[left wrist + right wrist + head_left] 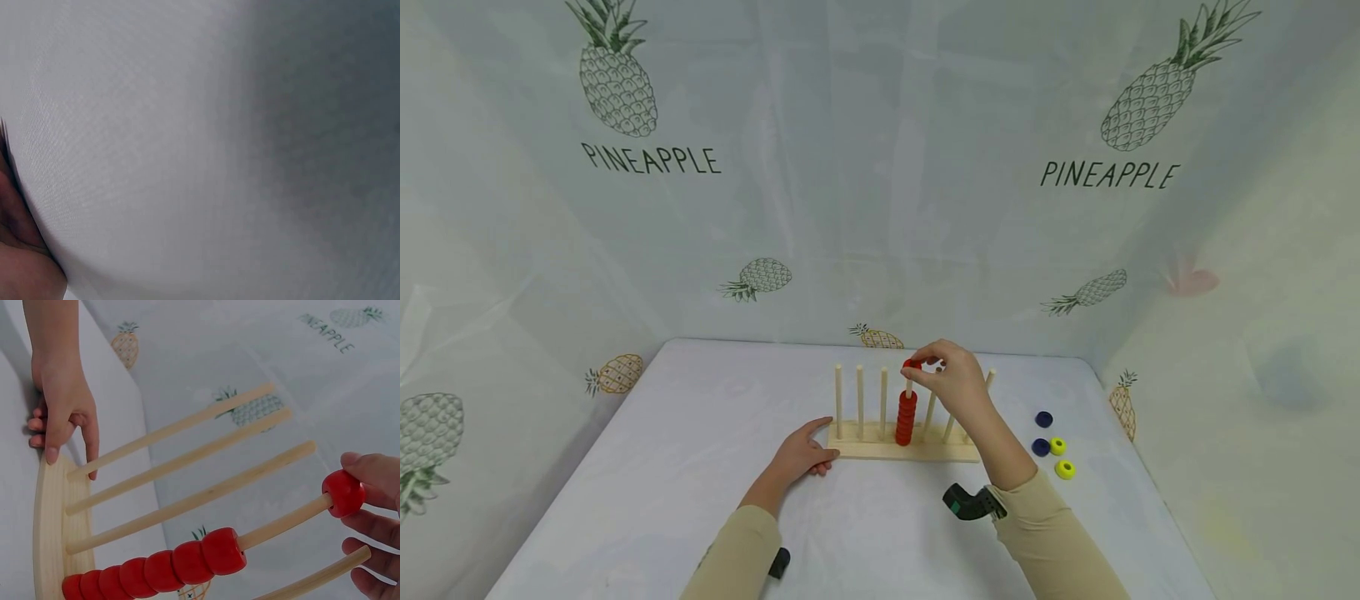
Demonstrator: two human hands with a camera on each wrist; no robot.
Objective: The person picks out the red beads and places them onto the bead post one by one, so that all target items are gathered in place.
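Observation:
A wooden bead stand (868,451) with a row of upright pegs is in front of me on the table. My left hand (800,454) holds its left end, thumb at the front edge and index finger at the back. Between thumb and fingers, my right hand (961,382) pinches a red bead (343,494) at the top of the middle peg. Lower on that same peg sits a stack of red beads (159,573), with bare wood between. The three left pegs (206,494) carry nothing. Behind my right hand, the right pegs are partly hidden.
To the right of the stand lie two dark blue beads (1043,419) and two yellow beads (1064,469). A white cloth covers the table (625,517). Pineapple-printed sheeting (880,208) hangs behind and at the sides. The left wrist view is mostly blurred pale cloth (156,156).

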